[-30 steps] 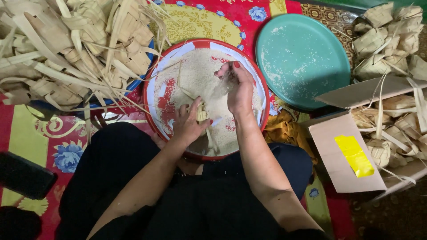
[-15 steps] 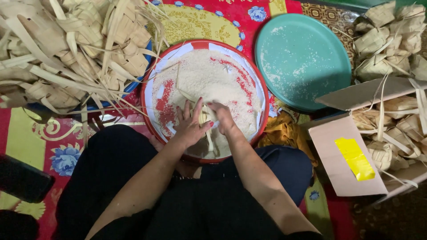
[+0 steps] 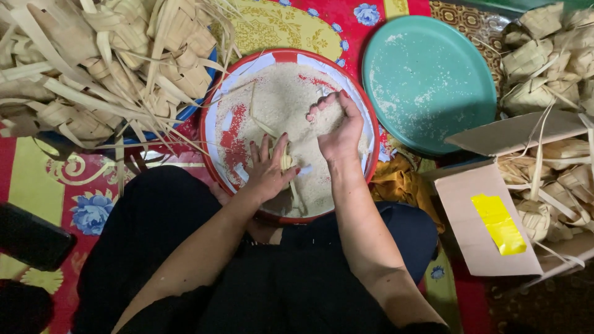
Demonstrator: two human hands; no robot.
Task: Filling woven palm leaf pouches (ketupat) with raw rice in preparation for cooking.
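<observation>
CHANGE, vs. half a sec ago: right hand (image 3: pixel 339 130) has lifted off the woven pouch and moved out to approx. 1 o'clock in the basin, fingers curled down and cupped in the rice (image 3: pixel 281 102), as if scooping (grains in the palm can't be seen). Left hand (image 3: pixel 267 170) has hardly moved, fingers narrow and pinched round the small palm-leaf pouch (image 3: pixel 286 162) at approx. 6 o'clock of the basin. I judge a filling step: pouch held ready, next handful being gathered.

SURFACE & SURROUNDS, largest first:
- Floor mat (image 3: pixel 43 179), red/yellow w/ blue flowers; person sits on it, basin against the lap.
- Heap of empty woven pouches and loose leaf strips (image 3: pixel 105 62), 10 o'clock, spilling over a blue tray.
- Teal round tray (image 3: pixel 427 80), 2 o'clock, dusted w/ rice grains.
- Red-rimmed basin (image 3: pixel 216 124), centre, white inside, rice spread thin (bare patches show).
- Cardboard box (image 3: pixel 489 222), 4 o'clock, flap open, yellow tape strip; pouches inside.
- More pouches (image 3: pixel 544 55), 2–3 o'clock, beyond the tray.
- Yellow cloth (image 3: pixel 402 185), crumpled, just beside the basin at 4 o'clock.
- Dark flat object (image 3: pixel 31 238), 8 o'clock, kind unclear.
</observation>
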